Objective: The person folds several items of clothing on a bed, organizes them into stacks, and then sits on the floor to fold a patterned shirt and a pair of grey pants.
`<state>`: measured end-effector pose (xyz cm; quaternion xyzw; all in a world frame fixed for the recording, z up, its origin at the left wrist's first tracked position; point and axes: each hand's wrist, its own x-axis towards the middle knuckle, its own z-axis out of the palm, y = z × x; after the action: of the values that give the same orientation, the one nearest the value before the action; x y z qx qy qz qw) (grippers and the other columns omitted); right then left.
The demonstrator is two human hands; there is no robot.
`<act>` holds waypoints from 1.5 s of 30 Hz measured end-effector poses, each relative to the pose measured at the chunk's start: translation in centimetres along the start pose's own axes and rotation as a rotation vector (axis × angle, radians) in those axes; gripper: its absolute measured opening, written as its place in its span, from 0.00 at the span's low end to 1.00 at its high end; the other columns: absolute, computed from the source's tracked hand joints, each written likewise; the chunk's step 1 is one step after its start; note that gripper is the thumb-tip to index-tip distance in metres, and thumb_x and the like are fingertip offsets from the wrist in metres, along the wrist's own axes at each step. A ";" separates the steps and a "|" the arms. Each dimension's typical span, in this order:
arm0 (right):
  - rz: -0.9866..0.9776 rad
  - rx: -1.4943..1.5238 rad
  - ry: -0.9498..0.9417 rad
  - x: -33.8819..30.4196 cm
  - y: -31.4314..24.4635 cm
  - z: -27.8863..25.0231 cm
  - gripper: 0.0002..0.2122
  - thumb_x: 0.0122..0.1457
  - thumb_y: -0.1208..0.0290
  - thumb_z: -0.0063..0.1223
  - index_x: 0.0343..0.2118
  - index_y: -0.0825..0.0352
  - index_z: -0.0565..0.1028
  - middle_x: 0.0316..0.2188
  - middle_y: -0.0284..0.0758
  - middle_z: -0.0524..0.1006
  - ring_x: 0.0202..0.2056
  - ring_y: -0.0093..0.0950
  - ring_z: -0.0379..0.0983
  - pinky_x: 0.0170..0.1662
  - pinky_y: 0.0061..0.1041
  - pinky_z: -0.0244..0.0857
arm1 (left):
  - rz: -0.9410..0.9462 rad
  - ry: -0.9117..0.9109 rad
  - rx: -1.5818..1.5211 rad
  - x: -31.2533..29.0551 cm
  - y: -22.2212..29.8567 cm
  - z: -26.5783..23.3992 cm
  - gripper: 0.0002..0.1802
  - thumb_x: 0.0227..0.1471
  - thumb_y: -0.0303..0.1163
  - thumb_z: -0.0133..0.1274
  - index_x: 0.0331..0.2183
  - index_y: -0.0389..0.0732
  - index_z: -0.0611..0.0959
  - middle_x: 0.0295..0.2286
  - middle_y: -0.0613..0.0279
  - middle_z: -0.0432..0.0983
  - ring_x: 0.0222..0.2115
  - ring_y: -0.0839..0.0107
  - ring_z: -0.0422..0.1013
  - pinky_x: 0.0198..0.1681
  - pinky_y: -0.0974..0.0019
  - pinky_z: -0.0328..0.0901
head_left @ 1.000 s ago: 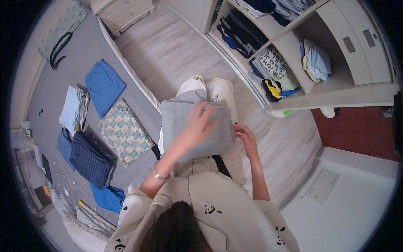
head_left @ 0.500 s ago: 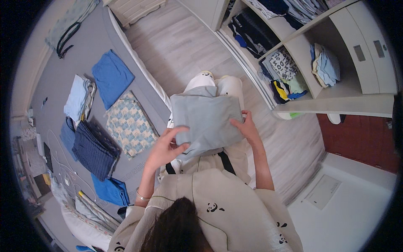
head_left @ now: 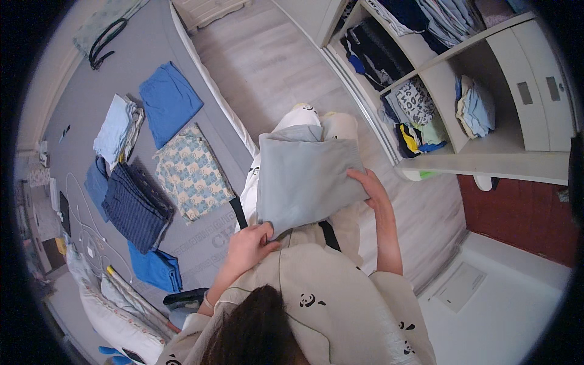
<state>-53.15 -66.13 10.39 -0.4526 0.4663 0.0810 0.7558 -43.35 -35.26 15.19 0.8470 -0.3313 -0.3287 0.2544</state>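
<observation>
A folded light-grey garment (head_left: 304,182) lies across my lap, its kind hidden by the folding. My left hand (head_left: 250,246) is closed at its near left corner, fingers curled around the edge. On the opposite side my right hand (head_left: 370,184) pinches the right edge, thumb on top and fingers underneath. To my left on the bed, a folded patterned cloth (head_left: 191,176) in cream and blue-green lies closest. Beyond it sits a folded blue garment (head_left: 170,103).
The grey bed (head_left: 201,243) also holds a light-blue stack (head_left: 115,131), dark-blue striped clothes (head_left: 135,210), a bright-blue folded garment (head_left: 155,269), a dark strap (head_left: 103,45) and a white cable (head_left: 79,207). An open wardrobe (head_left: 438,76) with clothes on its shelves stands at right.
My left hand has moved down to the garment's near left corner and closed on it. My right hand keeps to the right edge. The garment looks flatter and spread wider.
</observation>
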 end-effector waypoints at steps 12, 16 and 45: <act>-0.267 -0.413 -0.042 -1.1 -4.2 -1.4 0.32 0.45 0.74 0.56 0.54 0.72 0.55 0.47 0.36 0.65 0.45 0.24 0.62 0.48 0.19 0.57 | 0.080 0.251 -0.824 8.2 1.0 -4.1 0.20 0.45 0.25 0.50 0.42 0.41 0.66 0.36 0.57 0.66 0.24 0.78 0.65 0.24 0.76 0.63; -0.598 -0.620 0.038 -1.8 -10.8 0.1 0.25 0.44 0.74 0.58 0.48 0.70 0.65 0.46 0.40 0.67 0.46 0.26 0.63 0.49 0.23 0.57 | 0.051 -0.148 -0.772 3.8 4.5 -5.5 0.23 0.45 0.19 0.46 0.46 0.41 0.66 0.41 0.62 0.65 0.33 0.79 0.64 0.29 0.75 0.66; -0.986 -1.329 0.562 6.5 -0.8 5.7 0.25 0.53 0.54 0.43 0.55 0.53 0.58 0.57 0.35 0.53 0.58 0.40 0.43 0.56 0.51 0.36 | 0.242 0.256 0.562 11.0 3.7 0.9 0.34 0.45 0.42 0.48 0.53 0.40 0.59 0.54 0.52 0.50 0.56 0.53 0.44 0.55 0.41 0.36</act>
<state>-45.53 -64.14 6.70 -0.9529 0.2424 -0.1147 0.1414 -39.28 -45.92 12.74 0.8731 -0.4724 -0.0829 0.0877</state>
